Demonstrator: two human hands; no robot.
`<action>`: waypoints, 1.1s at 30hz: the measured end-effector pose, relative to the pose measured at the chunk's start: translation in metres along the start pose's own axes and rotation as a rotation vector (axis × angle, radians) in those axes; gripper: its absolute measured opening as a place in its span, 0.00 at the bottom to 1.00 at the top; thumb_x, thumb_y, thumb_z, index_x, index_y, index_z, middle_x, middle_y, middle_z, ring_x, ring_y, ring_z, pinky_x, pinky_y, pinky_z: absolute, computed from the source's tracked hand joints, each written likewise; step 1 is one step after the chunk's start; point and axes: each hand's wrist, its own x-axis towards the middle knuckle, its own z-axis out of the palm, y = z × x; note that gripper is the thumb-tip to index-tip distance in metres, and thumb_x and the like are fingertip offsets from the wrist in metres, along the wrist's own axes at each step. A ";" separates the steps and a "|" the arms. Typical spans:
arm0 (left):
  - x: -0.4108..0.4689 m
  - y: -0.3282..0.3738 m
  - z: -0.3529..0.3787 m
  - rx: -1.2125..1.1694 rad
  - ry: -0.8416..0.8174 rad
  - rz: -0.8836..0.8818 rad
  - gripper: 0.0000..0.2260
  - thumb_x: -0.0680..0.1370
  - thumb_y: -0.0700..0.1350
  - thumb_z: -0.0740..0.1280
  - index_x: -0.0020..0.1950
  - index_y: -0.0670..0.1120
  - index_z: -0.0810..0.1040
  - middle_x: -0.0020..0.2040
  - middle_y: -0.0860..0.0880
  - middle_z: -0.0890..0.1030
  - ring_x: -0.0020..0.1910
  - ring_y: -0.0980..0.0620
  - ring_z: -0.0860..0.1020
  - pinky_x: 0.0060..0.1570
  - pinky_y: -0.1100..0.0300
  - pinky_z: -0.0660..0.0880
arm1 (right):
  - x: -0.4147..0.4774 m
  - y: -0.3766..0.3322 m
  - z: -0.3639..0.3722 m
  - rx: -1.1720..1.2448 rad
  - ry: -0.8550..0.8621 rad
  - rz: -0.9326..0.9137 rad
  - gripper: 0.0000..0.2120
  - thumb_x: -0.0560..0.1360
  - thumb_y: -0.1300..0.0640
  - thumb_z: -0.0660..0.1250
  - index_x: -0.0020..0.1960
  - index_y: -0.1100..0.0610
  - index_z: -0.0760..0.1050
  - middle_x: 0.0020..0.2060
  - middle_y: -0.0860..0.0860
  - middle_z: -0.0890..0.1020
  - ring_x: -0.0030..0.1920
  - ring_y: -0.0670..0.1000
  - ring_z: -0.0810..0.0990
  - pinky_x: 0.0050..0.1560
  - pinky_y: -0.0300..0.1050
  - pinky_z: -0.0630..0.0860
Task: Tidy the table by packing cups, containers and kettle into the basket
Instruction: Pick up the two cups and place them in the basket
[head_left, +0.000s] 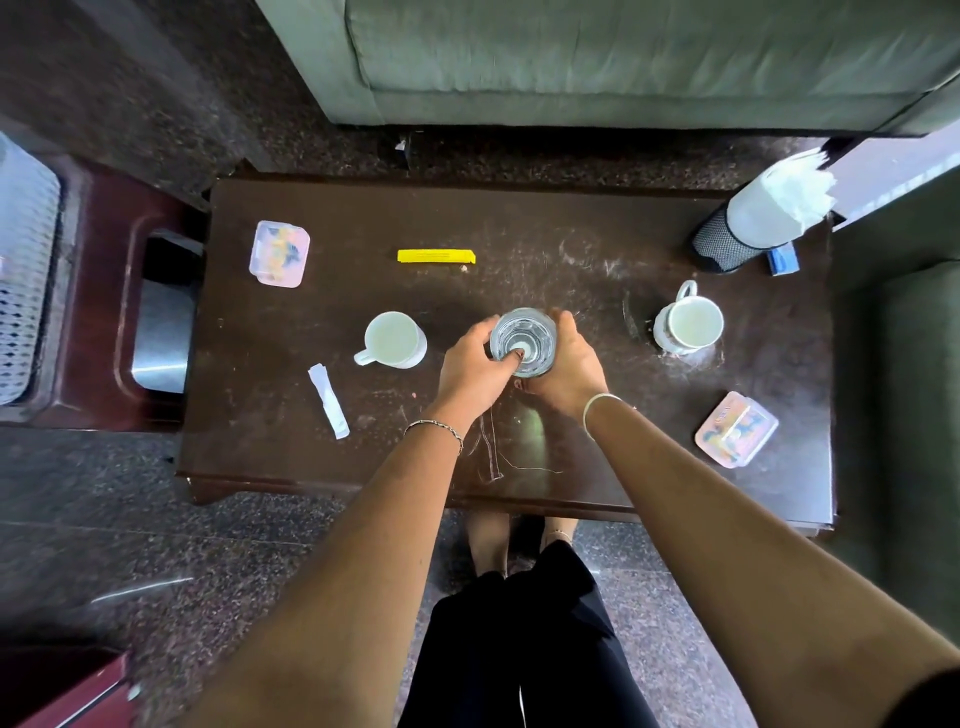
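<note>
A clear glass vessel (524, 332) stands at the middle of the dark wooden table (519, 228). My left hand (470, 366) grips its left side with the thumb hooked inside the rim. My right hand (569, 366) wraps its right side. A white mug (392, 340) sits just left of the hands, another white mug (691, 322) to the right. One small pink lidded container (279, 253) lies at the far left, a second pink container (735, 428) near the right front. A pale woven basket (23, 270) shows at the left frame edge.
A yellow bar (436, 255) lies at the table's far middle, a white sachet (328, 400) at the front left. A black mesh holder with white tissue (753, 218) and a blue item (783, 260) stand at the far right corner. A maroon stool (114, 312) stands left; a green sofa (623, 57) beyond.
</note>
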 end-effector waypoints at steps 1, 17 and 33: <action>0.000 0.000 0.000 -0.001 0.000 -0.003 0.26 0.75 0.47 0.72 0.72 0.49 0.70 0.68 0.51 0.77 0.66 0.51 0.75 0.65 0.60 0.68 | 0.000 0.000 0.000 -0.008 -0.003 0.002 0.31 0.64 0.57 0.76 0.59 0.55 0.61 0.51 0.52 0.77 0.48 0.55 0.78 0.42 0.43 0.69; -0.016 -0.013 -0.066 0.079 0.517 -0.031 0.23 0.71 0.43 0.73 0.66 0.46 0.75 0.60 0.48 0.79 0.61 0.46 0.75 0.58 0.56 0.70 | -0.013 -0.047 -0.025 -0.069 0.117 -0.261 0.33 0.70 0.54 0.68 0.73 0.55 0.62 0.70 0.53 0.70 0.71 0.54 0.64 0.70 0.51 0.63; 0.021 -0.073 -0.076 0.272 0.312 -0.154 0.35 0.68 0.55 0.76 0.72 0.53 0.66 0.62 0.45 0.77 0.64 0.42 0.72 0.58 0.47 0.73 | 0.024 -0.066 0.035 -0.304 0.037 -0.416 0.22 0.74 0.57 0.62 0.67 0.52 0.69 0.57 0.50 0.81 0.65 0.54 0.74 0.68 0.51 0.60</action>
